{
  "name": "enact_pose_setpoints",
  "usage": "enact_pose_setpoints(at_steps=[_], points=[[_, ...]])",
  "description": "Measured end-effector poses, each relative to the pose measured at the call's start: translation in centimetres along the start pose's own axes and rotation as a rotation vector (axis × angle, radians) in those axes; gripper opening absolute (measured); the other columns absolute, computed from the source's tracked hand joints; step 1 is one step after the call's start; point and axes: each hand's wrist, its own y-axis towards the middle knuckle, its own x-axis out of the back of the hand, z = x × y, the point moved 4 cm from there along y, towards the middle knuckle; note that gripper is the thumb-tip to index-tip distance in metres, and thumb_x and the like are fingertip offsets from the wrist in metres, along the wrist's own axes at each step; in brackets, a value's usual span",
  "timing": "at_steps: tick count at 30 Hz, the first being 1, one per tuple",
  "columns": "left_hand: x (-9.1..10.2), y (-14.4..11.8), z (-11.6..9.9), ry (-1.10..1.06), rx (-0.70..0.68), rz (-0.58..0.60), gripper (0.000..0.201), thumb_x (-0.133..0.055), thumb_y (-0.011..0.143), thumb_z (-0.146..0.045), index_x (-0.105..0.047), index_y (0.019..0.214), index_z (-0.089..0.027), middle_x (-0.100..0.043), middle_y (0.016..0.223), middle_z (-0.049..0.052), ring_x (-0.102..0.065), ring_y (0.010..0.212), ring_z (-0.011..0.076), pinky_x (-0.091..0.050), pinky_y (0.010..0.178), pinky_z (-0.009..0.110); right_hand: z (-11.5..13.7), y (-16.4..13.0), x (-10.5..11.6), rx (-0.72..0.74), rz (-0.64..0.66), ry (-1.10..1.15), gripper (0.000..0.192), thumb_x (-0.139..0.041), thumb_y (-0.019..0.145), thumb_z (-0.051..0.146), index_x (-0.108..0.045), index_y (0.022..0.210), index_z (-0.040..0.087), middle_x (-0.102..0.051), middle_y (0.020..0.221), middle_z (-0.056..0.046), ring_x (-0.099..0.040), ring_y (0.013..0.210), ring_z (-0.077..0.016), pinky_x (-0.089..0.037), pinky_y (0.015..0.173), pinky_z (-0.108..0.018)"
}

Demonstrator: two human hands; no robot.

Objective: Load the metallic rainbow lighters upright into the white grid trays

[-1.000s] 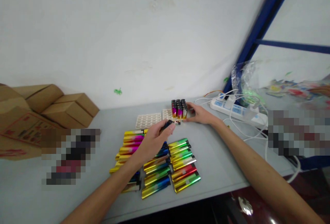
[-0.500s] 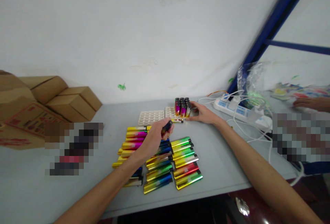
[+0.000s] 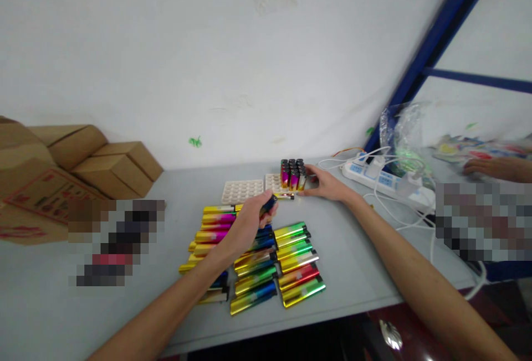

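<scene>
— What's the setting?

— A pale grey table (image 3: 357, 272) pushed against a white wall, with a blue steel frame (image 3: 432, 40) rising at the right. Brown cardboard boxes (image 3: 83, 167) are stacked by the table's far left corner, and a white power strip (image 3: 386, 179) with trailing white cables lies toward the far right corner, beside a crumpled clear plastic bag (image 3: 401, 131).

— And what lies in the middle?

— Rows of shiny rainbow-coloured lighters (image 3: 266, 264), flat on their sides, reaching almost to the table's near edge. Beyond them, toward the far edge, sit white moulded trays (image 3: 243, 190), and in the right one a block of upright lighters (image 3: 292, 174) stands packed together.

— What is the left hand doing?

— The left hand (image 3: 245, 225) hovers above the flat rows, its grip narrowed around a dark lighter (image 3: 269, 204) whose end pokes out past the fingertips, toward the trays. Just past that end, a single lighter (image 3: 285, 195) lies on the table in front of the upright block.

— And the right?

— The right hand (image 3: 326, 184) rests on the table at the right side of the upright block, fingers loosely spread and touching it; it closes around nothing.

— Anyone else about?

— Another person's hand (image 3: 494, 166) shows at the far right, well apart from the lighters.
</scene>
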Motion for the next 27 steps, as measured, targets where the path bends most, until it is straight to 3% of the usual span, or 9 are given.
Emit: enact_pose_setpoints(at_steps=[8,12,15,18,23,27], points=[[0.3,0.3,0.4,0.005,-0.021,-0.007,0.046,-0.036,0.091,-0.056,-0.045,0.065,-0.019,-0.036,0.053,-0.004,-0.031,0.049,0.0107,-0.027,0.050,0.026,0.2,-0.1,0.0,-0.018,0.008,0.015,0.085,-0.082,0.072,0.043,-0.045,0.144,0.018,-0.061,0.133,-0.015,-0.062,0.112,-0.0296,-0.053,0.093,-0.044],[0.4,0.5,0.9,-0.058,0.025,-0.045,0.053,-0.039,0.089,-0.066,-0.050,0.070,-0.018,-0.040,0.056,-0.004,-0.032,0.049,0.0095,-0.028,0.048,0.024,0.3,0.0,0.0,-0.006,0.004,0.031,0.083,-0.083,0.071,0.042,-0.046,0.143,0.020,-0.062,0.132,-0.013,-0.062,0.112,-0.0287,-0.053,0.092,-0.043],[0.4,0.9,1.4,-0.157,0.047,-0.030,0.060,-0.043,0.086,-0.073,-0.059,0.083,-0.015,-0.043,0.062,-0.003,-0.035,0.051,0.0087,-0.031,0.047,0.022,0.4,0.0,0.0,0.006,0.013,0.039,0.083,-0.083,0.071,0.042,-0.046,0.142,0.020,-0.062,0.132,-0.013,-0.061,0.113,-0.0287,-0.052,0.093,-0.043],[0.6,1.2,1.3,-0.204,-0.002,0.029,0.055,-0.052,0.086,-0.068,-0.063,0.102,-0.016,-0.049,0.074,-0.001,-0.042,0.057,0.0088,-0.036,0.049,0.021,0.3,0.1,0.0,0.008,0.014,0.027,0.085,-0.083,0.071,0.042,-0.045,0.143,0.018,-0.063,0.129,-0.013,-0.061,0.111,-0.0283,-0.052,0.092,-0.043],[0.9,1.3,-0.2,-0.136,-0.053,0.036,0.040,-0.058,0.091,-0.052,-0.064,0.110,-0.018,-0.060,0.085,0.002,-0.058,0.073,0.0123,-0.052,0.069,0.027,0.3,0.2,0.0,0.021,0.002,0.025,0.086,-0.084,0.069,0.043,-0.046,0.142,0.017,-0.064,0.127,-0.013,-0.062,0.108,-0.0272,-0.052,0.092,-0.042],[1.5,2.5,-1.5,-0.033,-0.093,-0.028,0.038,-0.071,0.083,-0.044,-0.067,0.109,-0.016,-0.071,0.099,0.008,-0.066,0.094,0.0200,-0.053,0.089,0.035,0.4,0.3,0.0,0.059,-0.018,0.035,0.085,-0.084,0.069,0.044,-0.047,0.141,0.017,-0.065,0.125,-0.013,-0.063,0.107,-0.0270,-0.052,0.093,-0.043]])
